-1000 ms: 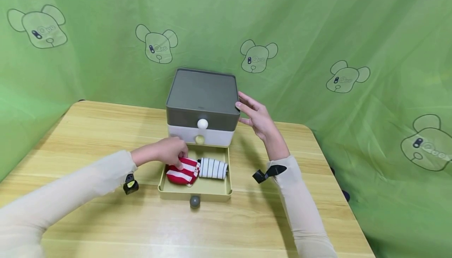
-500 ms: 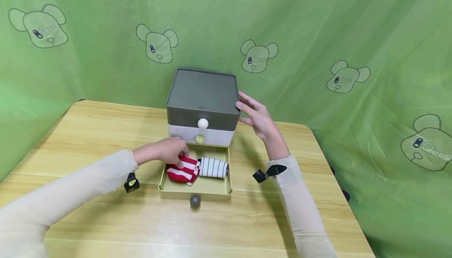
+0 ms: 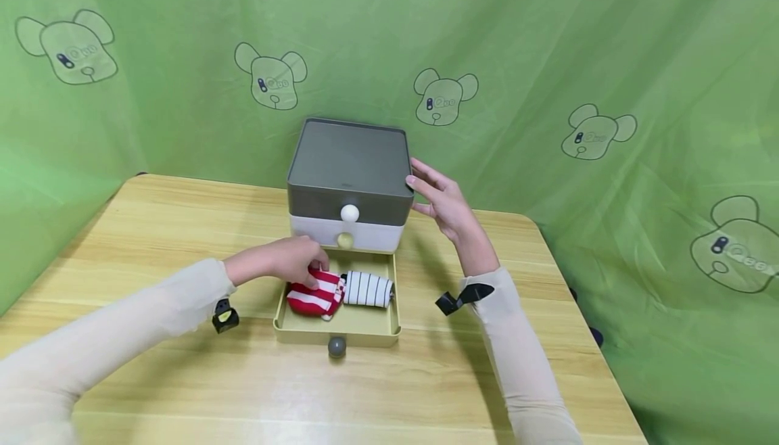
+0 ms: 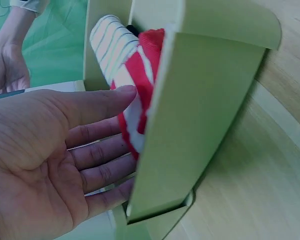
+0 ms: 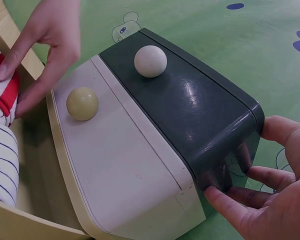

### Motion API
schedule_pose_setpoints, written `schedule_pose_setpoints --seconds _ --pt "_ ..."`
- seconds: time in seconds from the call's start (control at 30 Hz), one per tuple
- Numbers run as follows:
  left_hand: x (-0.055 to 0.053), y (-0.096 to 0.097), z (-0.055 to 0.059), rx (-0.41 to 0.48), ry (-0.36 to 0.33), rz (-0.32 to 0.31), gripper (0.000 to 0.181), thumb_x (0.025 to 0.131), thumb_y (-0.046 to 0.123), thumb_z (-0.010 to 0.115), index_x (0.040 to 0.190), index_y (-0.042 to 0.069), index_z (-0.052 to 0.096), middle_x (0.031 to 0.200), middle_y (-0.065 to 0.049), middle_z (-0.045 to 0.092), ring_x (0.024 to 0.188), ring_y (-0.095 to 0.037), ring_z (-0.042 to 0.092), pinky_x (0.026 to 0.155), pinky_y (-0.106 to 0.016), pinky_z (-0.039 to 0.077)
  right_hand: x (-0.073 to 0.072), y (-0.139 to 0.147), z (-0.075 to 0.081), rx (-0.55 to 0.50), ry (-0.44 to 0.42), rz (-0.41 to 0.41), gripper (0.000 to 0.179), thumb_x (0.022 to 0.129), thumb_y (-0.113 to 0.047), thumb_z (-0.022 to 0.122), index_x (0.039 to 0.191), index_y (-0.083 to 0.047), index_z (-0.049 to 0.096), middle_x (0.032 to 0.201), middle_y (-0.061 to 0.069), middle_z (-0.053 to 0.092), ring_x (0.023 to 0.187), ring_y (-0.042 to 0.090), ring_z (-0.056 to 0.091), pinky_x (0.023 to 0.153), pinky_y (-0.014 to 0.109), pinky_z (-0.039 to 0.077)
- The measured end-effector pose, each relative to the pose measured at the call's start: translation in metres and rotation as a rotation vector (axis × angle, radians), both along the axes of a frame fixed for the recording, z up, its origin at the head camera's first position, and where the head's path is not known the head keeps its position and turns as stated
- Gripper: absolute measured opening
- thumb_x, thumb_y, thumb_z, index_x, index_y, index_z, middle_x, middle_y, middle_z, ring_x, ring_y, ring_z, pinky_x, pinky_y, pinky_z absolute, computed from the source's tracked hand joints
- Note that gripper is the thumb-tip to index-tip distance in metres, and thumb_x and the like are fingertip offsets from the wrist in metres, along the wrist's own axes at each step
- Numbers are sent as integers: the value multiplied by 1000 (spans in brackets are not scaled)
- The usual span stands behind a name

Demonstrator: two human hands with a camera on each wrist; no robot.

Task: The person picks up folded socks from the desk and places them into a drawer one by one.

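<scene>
The bottom drawer [image 3: 365, 323] of a small drawer box [image 3: 353, 154] is pulled out, showing its pale yellow inside. In it lie a red-and-white striped sock bundle [image 3: 312, 301] and, to its right, a rolled white sock [image 3: 368, 289] with thin dark stripes. My left hand [image 3: 296, 260] reaches over the drawer's left back part and pinches the red-and-white bundle, thumb [image 4: 125, 94] on one side and fingers [image 4: 102, 155] on the other. At the box's right side my right hand [image 3: 449, 207] rests spread fingertips [image 5: 220, 200] against the dark grey top tier, holding nothing.
A white knob [image 3: 349, 213], a yellowish knob [image 3: 345, 241] and a grey knob [image 3: 337, 346] mark the drawer fronts. The box stands toward the back of a wooden table [image 3: 182, 377]. Green curtain [image 3: 365, 39] hangs behind. Wrist straps [image 3: 225, 316] hang off both sleeves.
Almost nothing differs. My left hand stays at the red-and-white sock bundle with only a tiny shift, and my right hand keeps its place on the box.
</scene>
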State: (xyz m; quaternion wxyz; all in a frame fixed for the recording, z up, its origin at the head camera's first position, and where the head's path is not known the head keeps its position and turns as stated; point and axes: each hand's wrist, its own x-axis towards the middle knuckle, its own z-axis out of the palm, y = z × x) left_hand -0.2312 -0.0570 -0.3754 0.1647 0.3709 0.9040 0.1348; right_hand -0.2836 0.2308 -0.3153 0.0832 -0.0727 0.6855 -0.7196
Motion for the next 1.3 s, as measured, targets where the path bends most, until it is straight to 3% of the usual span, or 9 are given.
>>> schedule_pose_setpoints --seconds 0.23,0.43,0.53,0.67,0.77,0.9,1.07,1.17,1.3 --pt "10 -5 11 111 1 -30 29 83 20 71 108 5 68 99 -5 71 93 -18 65 84 -33 53 0 -1 -1 -3 -12 -2 58 86 -24 68 140 -22 44 146 4 39 125 26 48 96 42 48" --pt "29 -11 19 313 -50 -9 20 86 18 67 104 10 69 97 -1 71 86 -8 64 79 -26 53 -1 -2 -3 2 -14 -5 60 86 -25 68 140 -22 44 146 4 39 124 24 49 96 42 48" --pt "43 -15 21 423 -190 -23 14 87 16 65 99 11 69 89 0 71 80 -8 65 74 -23 54 -1 -1 -2 4 -14 -4 61 85 -25 69 141 -22 43 146 4 40 124 24 49 96 42 48" --pt "64 -18 19 499 -462 -38 10 91 16 61 95 14 70 86 -6 72 78 -20 68 71 -30 56 -1 -1 -2 10 -14 -3 61 85 -26 69 140 -22 43 145 4 40 124 24 49 95 41 48" --pt "78 -19 15 485 -666 -60 15 94 16 55 96 12 69 89 -13 71 81 -29 69 73 -39 57 -1 -1 -1 15 -11 -1 60 86 -25 68 141 -22 43 146 4 40 124 24 48 95 42 48" --pt "96 -18 6 392 -887 -65 20 97 18 50 101 6 66 93 -17 70 86 -31 68 77 -43 56 0 -1 -1 12 -14 -1 59 86 -25 68 140 -22 44 146 4 39 126 25 47 97 43 47" --pt "110 -13 -11 335 -1056 40 28 98 23 47 114 2 57 98 -18 67 90 -30 66 80 -38 55 -1 -1 0 8 -17 -5 58 86 -25 68 140 -23 45 146 4 39 126 24 47 96 42 47" --pt "113 -12 -24 374 -1118 100 33 99 25 45 121 1 52 101 -17 66 92 -29 65 81 -38 55 -2 -1 1 7 -16 -6 59 86 -25 68 140 -23 44 146 4 39 127 26 46 96 41 48" --pt "114 -12 -44 483 -1193 130 40 101 27 39 130 -1 45 104 -19 65 95 -29 65 83 -37 54 -2 -1 2 0 -15 -5 60 86 -24 68 140 -23 44 146 4 39 128 28 45 94 39 49"
